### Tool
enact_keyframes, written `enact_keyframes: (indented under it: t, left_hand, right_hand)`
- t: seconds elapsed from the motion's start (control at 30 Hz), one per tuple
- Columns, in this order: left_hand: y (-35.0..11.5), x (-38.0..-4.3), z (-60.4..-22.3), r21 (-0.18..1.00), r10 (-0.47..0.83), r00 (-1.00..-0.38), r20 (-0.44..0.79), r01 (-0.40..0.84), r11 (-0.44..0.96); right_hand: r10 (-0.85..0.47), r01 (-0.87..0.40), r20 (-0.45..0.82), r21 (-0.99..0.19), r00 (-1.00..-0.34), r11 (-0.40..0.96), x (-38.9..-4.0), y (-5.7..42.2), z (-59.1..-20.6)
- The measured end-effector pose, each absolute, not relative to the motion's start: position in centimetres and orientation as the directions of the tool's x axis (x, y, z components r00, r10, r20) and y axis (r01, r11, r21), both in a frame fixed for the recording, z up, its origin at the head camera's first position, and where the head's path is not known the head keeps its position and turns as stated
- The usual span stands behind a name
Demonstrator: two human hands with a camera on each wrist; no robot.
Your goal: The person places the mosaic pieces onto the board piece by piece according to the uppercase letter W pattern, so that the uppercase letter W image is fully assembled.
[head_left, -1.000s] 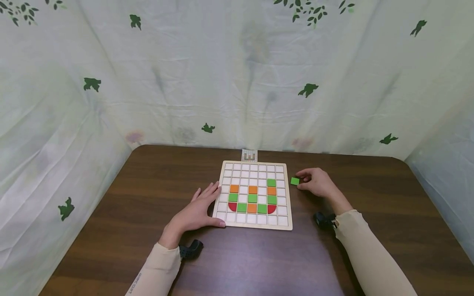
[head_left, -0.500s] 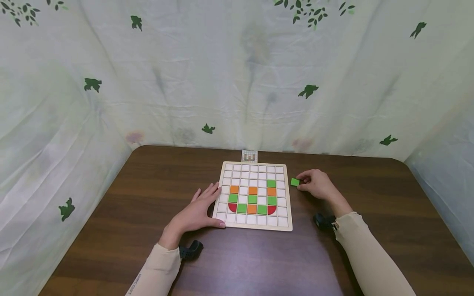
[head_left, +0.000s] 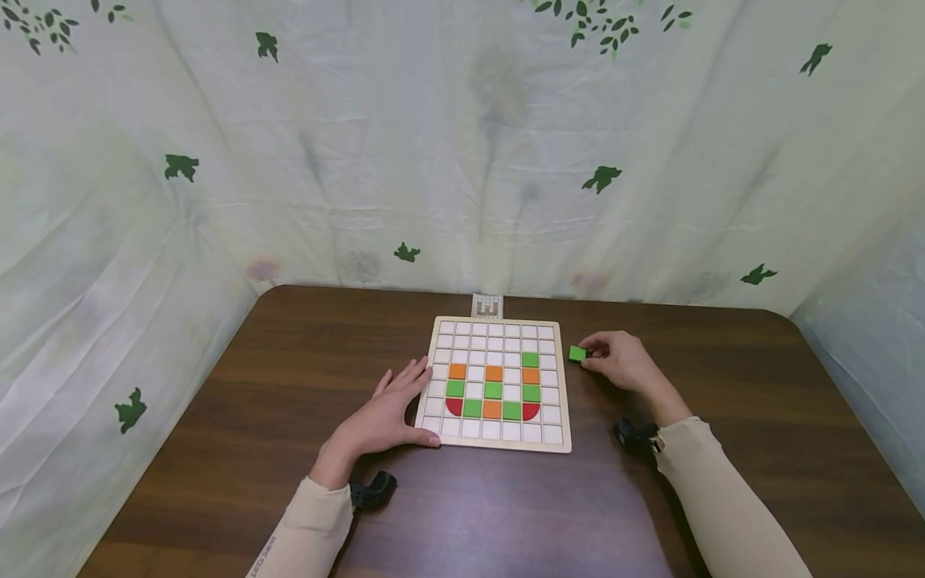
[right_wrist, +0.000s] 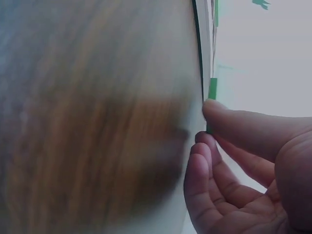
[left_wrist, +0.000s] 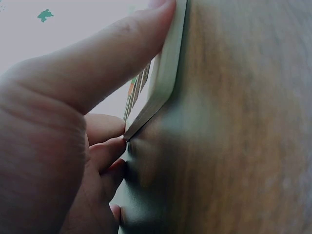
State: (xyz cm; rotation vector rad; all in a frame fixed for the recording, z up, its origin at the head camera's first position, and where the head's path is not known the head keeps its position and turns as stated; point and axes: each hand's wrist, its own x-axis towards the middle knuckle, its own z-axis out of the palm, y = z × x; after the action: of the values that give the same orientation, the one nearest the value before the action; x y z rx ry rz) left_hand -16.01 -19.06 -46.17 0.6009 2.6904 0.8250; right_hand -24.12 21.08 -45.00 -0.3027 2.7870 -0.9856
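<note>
A pale wooden board (head_left: 502,438) with a white grid lies on the table in the head view. Green, orange and red tiles fill some of its cells, with a red rounded tile (head_left: 531,411) low on the right. My left hand (head_left: 383,413) rests spread at the board's lower left corner, thumb on the front edge and fingertips along the left side. Just off the board's right side, my right hand (head_left: 621,360) pinches a green square tile (head_left: 576,353) between thumb and fingers. The right wrist view shows this tile (right_wrist: 213,88) edge-on, partly hidden by the thumb.
A small patterned card (head_left: 487,306) lies behind the board, near the back of the brown table (head_left: 347,337). Beyond it hangs a pale curtain (head_left: 462,160) with green leaf and bird shapes. Each wrist wears a black device, the left one (head_left: 374,488) near the board's front.
The right hand and its green tile have shifted very slightly right. The left hand stays against the board, and the tiles on the grid are unchanged.
</note>
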Motion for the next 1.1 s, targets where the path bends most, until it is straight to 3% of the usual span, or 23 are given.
enact_keyframes:
  t: [0.8,1.1]
  left_hand:
    - [-19.1,-15.9,-46.1,0.585,0.458,-0.881,-0.12,0.311,0.75]
    - [-19.0,-16.0,-46.1,0.58,0.456,-0.882,-0.118,0.312,0.753]
  right_hand:
    - [-0.281,-0.244,0.057,-0.675,-0.958,0.696,-22.9,18.6,-42.8]
    - [-0.302,-0.256,0.057,-0.692,-0.951,0.675,-22.5,16.4,-42.2]
